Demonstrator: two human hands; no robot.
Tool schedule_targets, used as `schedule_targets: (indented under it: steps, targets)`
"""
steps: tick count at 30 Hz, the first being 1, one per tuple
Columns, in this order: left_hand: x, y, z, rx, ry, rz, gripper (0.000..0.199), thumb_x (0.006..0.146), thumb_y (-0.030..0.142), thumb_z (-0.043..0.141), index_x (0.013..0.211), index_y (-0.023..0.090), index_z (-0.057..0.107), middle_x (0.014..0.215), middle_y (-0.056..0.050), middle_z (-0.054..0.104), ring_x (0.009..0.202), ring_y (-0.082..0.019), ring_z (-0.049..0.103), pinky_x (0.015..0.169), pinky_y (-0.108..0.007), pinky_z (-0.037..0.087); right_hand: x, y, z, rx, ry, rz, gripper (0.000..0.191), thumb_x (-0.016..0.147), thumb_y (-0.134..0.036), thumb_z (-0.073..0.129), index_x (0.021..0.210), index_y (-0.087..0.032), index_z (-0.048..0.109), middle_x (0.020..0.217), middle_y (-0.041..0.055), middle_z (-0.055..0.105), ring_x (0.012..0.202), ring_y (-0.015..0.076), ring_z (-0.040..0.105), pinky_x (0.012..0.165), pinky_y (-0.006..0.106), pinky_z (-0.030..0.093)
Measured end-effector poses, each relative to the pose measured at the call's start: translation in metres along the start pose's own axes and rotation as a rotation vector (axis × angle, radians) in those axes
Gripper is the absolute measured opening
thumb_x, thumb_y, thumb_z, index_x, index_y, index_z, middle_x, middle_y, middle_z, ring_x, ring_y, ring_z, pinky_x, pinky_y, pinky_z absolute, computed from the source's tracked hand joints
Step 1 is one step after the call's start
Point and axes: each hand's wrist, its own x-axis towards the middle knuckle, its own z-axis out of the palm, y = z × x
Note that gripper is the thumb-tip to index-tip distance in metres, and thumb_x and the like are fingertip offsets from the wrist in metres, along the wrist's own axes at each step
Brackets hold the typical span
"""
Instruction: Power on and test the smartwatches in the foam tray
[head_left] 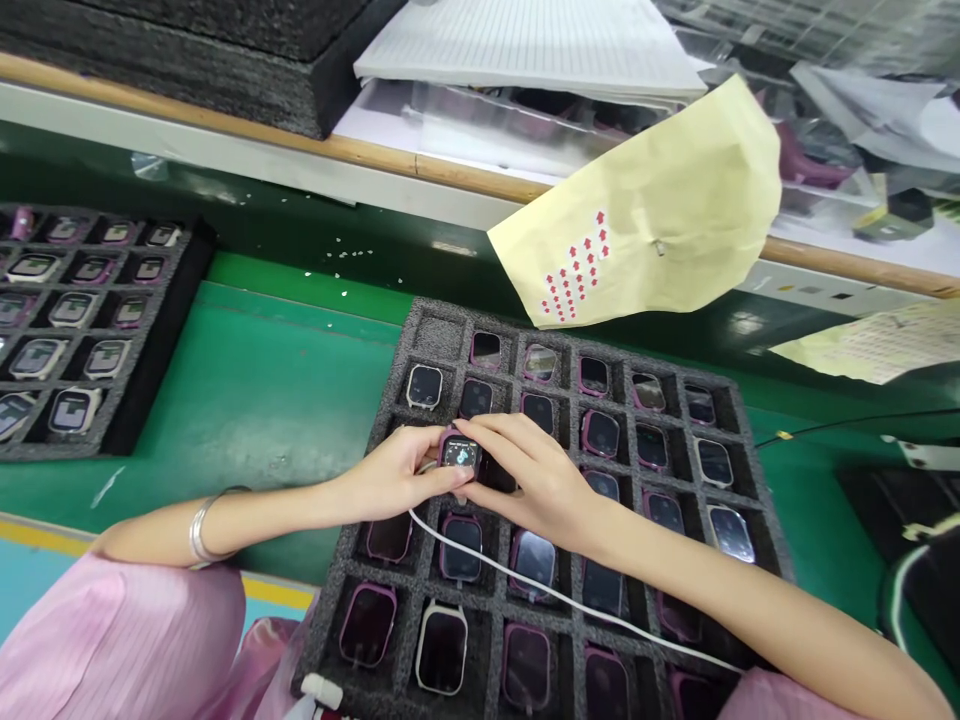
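My left hand [405,465] grips a purple-cased smartwatch [460,453] whose screen is lit, its thumb pressed along the lower edge. On the watch's other side, my right hand [536,480] has its fingertips at the top edge and its thumb at the bottom, so both hands are closed on it. A white cable [577,603] runs from beneath my left hand down to the right across the tray. Whatever joins the cable to the watch is hidden by my fingers. Below my hands lies a black foam tray [427,590] holding many smartwatches in compartments, purple or pale-cased, mostly with dark screens.
Another foam tray [142,400] of watches lies at the left on the green bench [277,370]. A yellow paper sheet [660,220] with red arrow stickers hangs from the shelf edge. Above are black foam blocks [187,60], white papers [525,45] and plastic bins.
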Motion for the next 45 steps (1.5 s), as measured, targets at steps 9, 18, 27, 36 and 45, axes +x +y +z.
schedule_targets:
  steps: [9, 18, 27, 36, 45]
  targets:
    - [0.001, 0.007, -0.003, -0.016, -0.110, -0.037, 0.045, 0.074, 0.040, 0.076, 0.100, 0.016, 0.047, 0.081, 0.002, 0.051, 0.065, -0.009, 0.043, 0.056, -0.023, 0.032, 0.066, 0.035, -0.034, 0.346, 0.066, 0.354, 0.028, 0.079, -0.035, 0.072, 0.095, -0.014, 0.063, 0.081, 0.0048, 0.066, 0.068, 0.0177, 0.060, 0.064, 0.030, 0.051]
    - [0.005, -0.002, -0.004, -0.061, -0.110, -0.021, 0.032, 0.080, 0.024, 0.069, 0.101, 0.016, 0.047, 0.085, 0.001, 0.054, 0.073, -0.010, 0.046, 0.065, -0.026, 0.035, 0.101, 0.080, -0.014, -0.144, -0.160, 0.118, 0.041, 0.082, -0.024, 0.070, 0.120, -0.012, 0.060, 0.114, 0.0144, 0.055, 0.106, 0.0298, 0.055, 0.094, 0.044, 0.046]
    - [0.008, 0.024, 0.009, -0.148, -0.129, -0.175, 0.028, 0.074, 0.018, 0.069, 0.095, 0.015, 0.050, 0.092, -0.003, 0.062, 0.064, -0.008, 0.047, 0.053, -0.021, 0.032, 0.064, 0.082, -0.041, -0.323, -0.352, 0.290, 0.038, 0.090, -0.033, 0.061, 0.124, -0.016, 0.059, 0.110, 0.0136, 0.062, 0.098, 0.0316, 0.063, 0.087, 0.044, 0.053]
    - [0.019, 0.011, 0.012, -0.183, -0.122, -0.147, 0.028, 0.072, 0.016, 0.069, 0.096, 0.012, 0.056, 0.098, -0.010, 0.068, 0.063, -0.008, 0.046, 0.049, -0.020, 0.028, 0.030, 0.069, -0.026, -0.092, 0.078, 0.254, 0.039, 0.087, -0.035, 0.066, 0.119, -0.016, 0.057, 0.113, 0.0135, 0.064, 0.105, 0.0309, 0.062, 0.092, 0.047, 0.050]
    - [0.018, 0.011, 0.016, -0.036, -0.088, -0.060, 0.036, 0.066, 0.022, 0.080, 0.092, 0.014, 0.055, 0.073, 0.005, 0.048, 0.063, -0.008, 0.041, 0.059, -0.022, 0.033, -0.006, 0.006, -0.039, -0.033, -0.150, 0.071, 0.041, 0.089, -0.030, 0.064, 0.127, -0.018, 0.053, 0.117, 0.0149, 0.059, 0.106, 0.0294, 0.059, 0.087, 0.046, 0.053]
